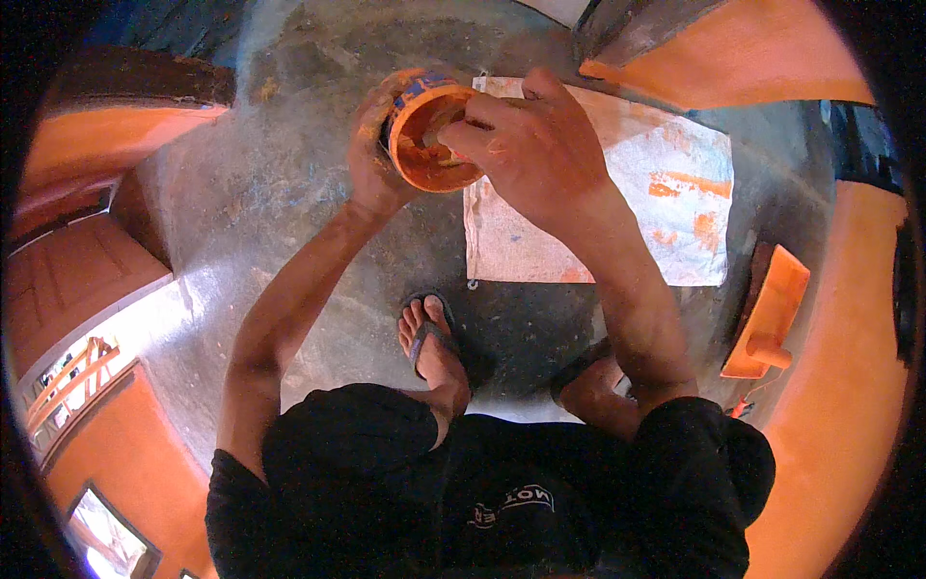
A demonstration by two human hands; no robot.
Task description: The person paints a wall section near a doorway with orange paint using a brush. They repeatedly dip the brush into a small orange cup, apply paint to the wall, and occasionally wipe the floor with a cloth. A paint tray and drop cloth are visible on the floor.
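My left hand [372, 152] is wrapped around the outer side of a round paint container [405, 145], tilted so that its mouth faces me. Orange paint coats its rim and inner wall, and dark blue patches show on the outside. My right hand [535, 145] is bent over the container's right rim, with its fingertips curled at the mouth. Something pale shows beside those fingertips inside the container. Whether the fingers grip a tool there is hidden by the hand. Beneath the right forearm, a white cloth sack [665, 239] with orange smears lies flat on the floor.
An orange plastering float [770, 318] with a round handle rests by the right orange wall [832, 405]. A small red-orange object [741, 407] lies below it. My sandalled feet [430, 333] are on the stained concrete floor [289, 181]. A brown door panel [87, 260] is at left.
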